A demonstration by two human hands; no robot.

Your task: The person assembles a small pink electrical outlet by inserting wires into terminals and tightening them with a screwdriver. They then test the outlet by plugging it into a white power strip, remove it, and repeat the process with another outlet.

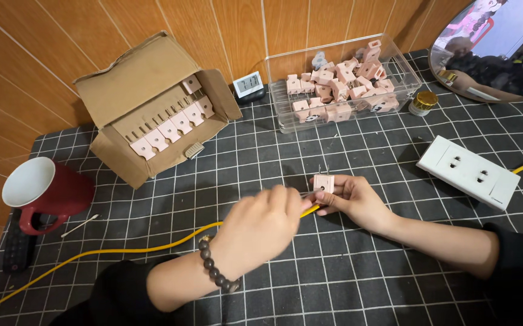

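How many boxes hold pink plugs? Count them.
2: a cardboard box at the back left, tipped open with a row of plugs, and a clear box at the back right with a loose heap.

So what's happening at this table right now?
A person is working with both hands over a dark grid-patterned mat. The right hand holds a small pink plug, prongs up, at the end of a yellow cable. The left hand is at the cable just beside the plug. More pink plugs fill a clear bin and a cardboard box behind.
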